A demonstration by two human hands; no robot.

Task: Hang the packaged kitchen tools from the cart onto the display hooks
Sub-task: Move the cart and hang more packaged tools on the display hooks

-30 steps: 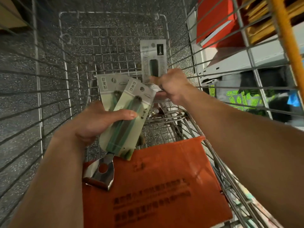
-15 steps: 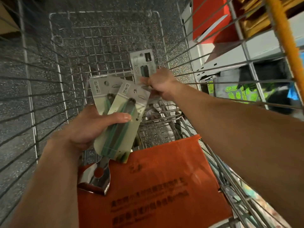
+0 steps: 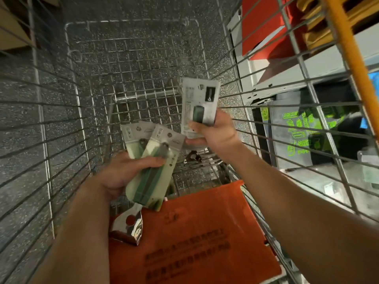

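Both my arms reach down into a wire shopping cart [image 3: 61, 124]. My left hand [image 3: 121, 175] grips two overlapping packaged kitchen tools [image 3: 153, 167] on pale green cards, thumb across the front one; a shiny metal tool head [image 3: 129, 226] sticks out below the cards. My right hand [image 3: 215, 134] holds a third packaged tool [image 3: 200, 99] on a grey-white card with a dark green handle, upright, just right of and above the other two. No display hooks are in view.
An orange flap with printed text [image 3: 194, 238] lies in the cart's near end. Small dark items [image 3: 192, 156] rest on the cart's wire floor. Outside the right wall are a red panel [image 3: 264, 27], a yellow post [image 3: 348, 48] and shelving with green-printed packaging [image 3: 301, 130].
My right hand has lifted the grey-white package up and to the right, clear of the cart floor. My left hand keeps the same hold on the two green-card packages.
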